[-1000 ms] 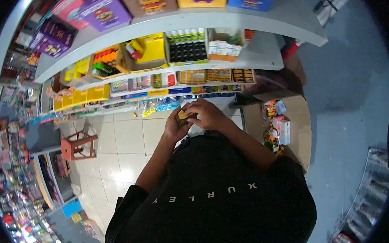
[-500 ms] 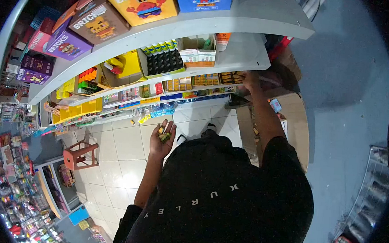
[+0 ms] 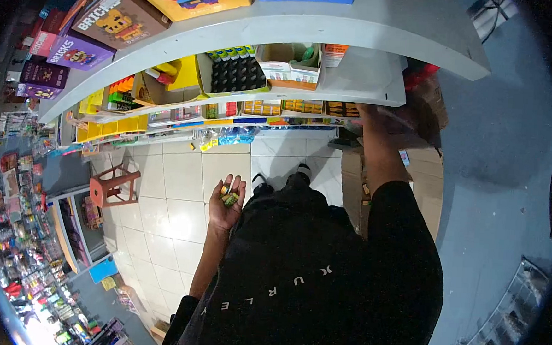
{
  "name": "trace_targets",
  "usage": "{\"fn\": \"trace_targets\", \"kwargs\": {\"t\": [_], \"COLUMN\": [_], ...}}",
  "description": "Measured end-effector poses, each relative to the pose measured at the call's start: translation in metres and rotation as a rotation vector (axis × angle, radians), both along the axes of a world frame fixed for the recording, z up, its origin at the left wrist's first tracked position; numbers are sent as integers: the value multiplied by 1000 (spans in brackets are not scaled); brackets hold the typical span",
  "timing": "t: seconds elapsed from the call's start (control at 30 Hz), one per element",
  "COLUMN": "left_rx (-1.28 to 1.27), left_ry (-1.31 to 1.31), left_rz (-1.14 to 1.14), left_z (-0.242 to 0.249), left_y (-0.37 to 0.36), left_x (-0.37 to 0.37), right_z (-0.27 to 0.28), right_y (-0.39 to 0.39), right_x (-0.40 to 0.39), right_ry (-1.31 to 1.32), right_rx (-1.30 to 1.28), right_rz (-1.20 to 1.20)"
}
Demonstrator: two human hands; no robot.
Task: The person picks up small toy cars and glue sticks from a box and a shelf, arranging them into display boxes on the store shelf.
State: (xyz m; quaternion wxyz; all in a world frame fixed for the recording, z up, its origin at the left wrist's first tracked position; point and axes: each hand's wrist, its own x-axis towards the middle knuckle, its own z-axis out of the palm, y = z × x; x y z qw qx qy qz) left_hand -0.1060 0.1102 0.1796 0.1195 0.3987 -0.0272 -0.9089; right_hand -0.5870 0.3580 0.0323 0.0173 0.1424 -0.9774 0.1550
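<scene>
My left hand [image 3: 225,208] is held palm up with its fingers lightly curled. In its palm lie a few small yellow-and-green pieces [image 3: 229,199], too small to identify surely. My right hand [image 3: 369,110] reaches under the upper shelf edge, beside a tray of black-and-orange small packs [image 3: 343,109] at the right end of the lower shelf. The shelf hides its fingers. Left of that tray stand trays of yellow packs [image 3: 302,106].
Toy brick boxes [image 3: 84,58] line the top shelf [image 3: 398,28]. Below it stand a box of black-capped tubes [image 3: 234,75] and a white carton [image 3: 288,72]. An opened cardboard box [image 3: 424,181] sits at right. A red-brown stool [image 3: 114,186] stands on the tiles at left.
The view has shifted slightly. My right hand has gone deeper under the shelf edge, so its fingers are now hidden. My left hand still holds the small pieces in its palm.
</scene>
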Motion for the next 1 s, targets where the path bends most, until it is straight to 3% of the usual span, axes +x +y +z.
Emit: {"fn": "trace_targets", "kwargs": {"t": [0.23, 0.4, 0.43, 0.47, 0.53, 0.6, 0.67, 0.77, 0.87, 1.0], "left_rx": [5, -9, 14, 1, -29, -76, -85, -58, -36, 5], "left_ry": [-89, -73, 27, 52, 94, 121, 94, 197, 356, 437], "left_rz": [3, -11, -68, -92, -130, -184, -210, -275, -365, -406], "left_z": [7, 21, 0, 1, 7, 15, 28, 30, 23, 22], "left_y": [4, -2, -12, -16, -22, -28, -32, -41, -46, -47], "left_x": [-1, -14, -7, -10, -26, -42, -59, -72, -76, -77], "right_z": [-9, 2, 12, 36, 61, 121, 153, 211, 217, 224], "right_y": [-3, -12, -20, -28, -45, -75, -95, -120, -139, -149], "right_x": [8, 45, 61, 84, 121, 183, 226, 272, 300, 317], "right_ry": [59, 190, 212, 137, -273, -399, -491, -514, -445, -393], "right_rx": [-49, -228, -268, -134, -417, -655, -738, -680, -759, -553], "right_rz": [19, 135, 182, 215, 380, 453, 563, 702, 876, 889]}}
